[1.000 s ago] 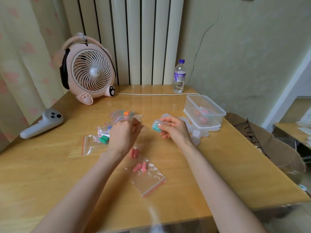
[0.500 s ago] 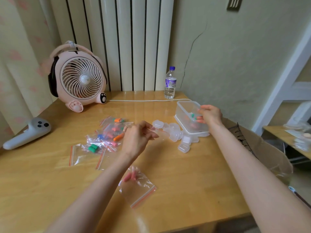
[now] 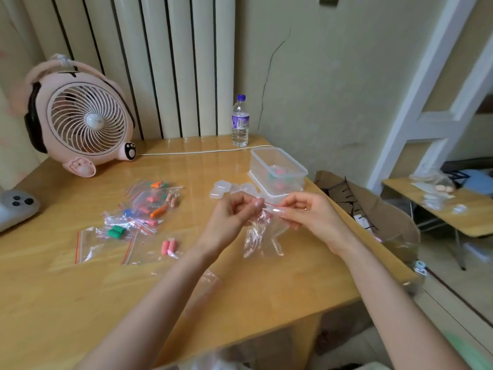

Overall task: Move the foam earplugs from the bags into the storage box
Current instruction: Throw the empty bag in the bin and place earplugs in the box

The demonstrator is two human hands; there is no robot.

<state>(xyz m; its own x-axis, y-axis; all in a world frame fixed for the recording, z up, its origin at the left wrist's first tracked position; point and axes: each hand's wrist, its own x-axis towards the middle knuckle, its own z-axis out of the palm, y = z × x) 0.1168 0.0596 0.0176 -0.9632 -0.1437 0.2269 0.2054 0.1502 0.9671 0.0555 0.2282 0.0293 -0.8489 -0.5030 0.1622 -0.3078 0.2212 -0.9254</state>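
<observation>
Both my hands hold one clear zip bag [image 3: 262,237] by its red-striped top, above the table's middle. My left hand [image 3: 231,217] pinches the top's left side and my right hand [image 3: 306,213] pinches its right side; the bag hangs crumpled below them. The clear storage box [image 3: 278,169] stands just behind my hands, open, with several coloured earplugs inside. A heap of zip bags with orange, pink, blue and green earplugs [image 3: 144,209] lies to the left. One bag with pink earplugs [image 3: 168,247] lies nearer me.
Small clear plastic cases [image 3: 222,188] sit beside the box. A pink fan [image 3: 80,121] and a water bottle [image 3: 240,121] stand at the back, with a white cable along the table. A grey controller [image 3: 16,206] lies far left. A cardboard box [image 3: 373,209] stands off the table's right edge.
My right hand has come back from the storage box to the middle and taken the top of a bag with my left hand. The view has shifted.
</observation>
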